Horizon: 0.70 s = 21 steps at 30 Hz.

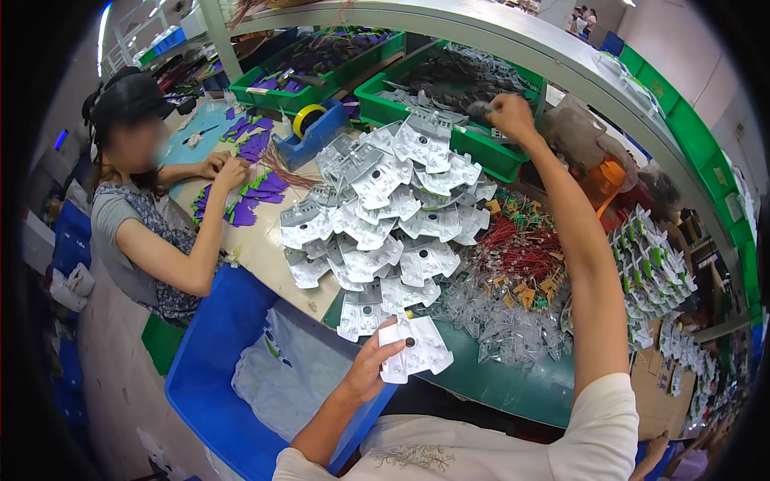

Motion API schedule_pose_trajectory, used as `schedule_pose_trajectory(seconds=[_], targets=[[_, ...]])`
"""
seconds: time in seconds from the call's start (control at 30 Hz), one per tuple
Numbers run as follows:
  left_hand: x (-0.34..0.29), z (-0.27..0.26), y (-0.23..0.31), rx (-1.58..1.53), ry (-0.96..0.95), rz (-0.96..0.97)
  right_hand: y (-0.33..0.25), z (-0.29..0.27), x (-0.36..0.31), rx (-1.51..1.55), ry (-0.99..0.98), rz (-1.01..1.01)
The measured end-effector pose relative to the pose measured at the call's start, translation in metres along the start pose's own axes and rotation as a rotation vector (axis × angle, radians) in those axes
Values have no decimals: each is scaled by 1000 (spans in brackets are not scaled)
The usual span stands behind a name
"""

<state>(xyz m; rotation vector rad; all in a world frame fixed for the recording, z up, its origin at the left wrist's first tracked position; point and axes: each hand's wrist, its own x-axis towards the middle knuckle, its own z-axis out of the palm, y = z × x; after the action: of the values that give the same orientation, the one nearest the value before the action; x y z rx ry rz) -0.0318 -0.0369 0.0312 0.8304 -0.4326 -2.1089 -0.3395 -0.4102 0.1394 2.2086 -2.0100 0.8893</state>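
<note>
My left hand grips a white plastic shell with a dark round spot on it, close to the table's near edge. A large heap of similar white shells lies just beyond it. My right arm is stretched far out, and my right hand is closed over the front of a green bin. Something small and greyish shows at its fingertips, too blurred to name. Grey and clear plastic parts fill that bin.
Red wires with connectors and clear plastic pieces lie right of the heap. A blue bin stands at the lower left. Across the left side, a co-worker handles purple pieces. A shelf spans above.
</note>
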Motion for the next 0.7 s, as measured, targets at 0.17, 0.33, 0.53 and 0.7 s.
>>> schedule_pose_trajectory(seconds=[0.17,0.33,0.53,0.7], targets=[[9,1,7,56,160,205,-51,-47,-64,734,74,135],[19,12,21,276,149,484,-126,-71,-177,927,-227,7],[24,28,14,446,183,652,-162,-54,-272,787,-99,-336],[21,40,9,594,210,801,-143,-42,-275,695,-183,-286]])
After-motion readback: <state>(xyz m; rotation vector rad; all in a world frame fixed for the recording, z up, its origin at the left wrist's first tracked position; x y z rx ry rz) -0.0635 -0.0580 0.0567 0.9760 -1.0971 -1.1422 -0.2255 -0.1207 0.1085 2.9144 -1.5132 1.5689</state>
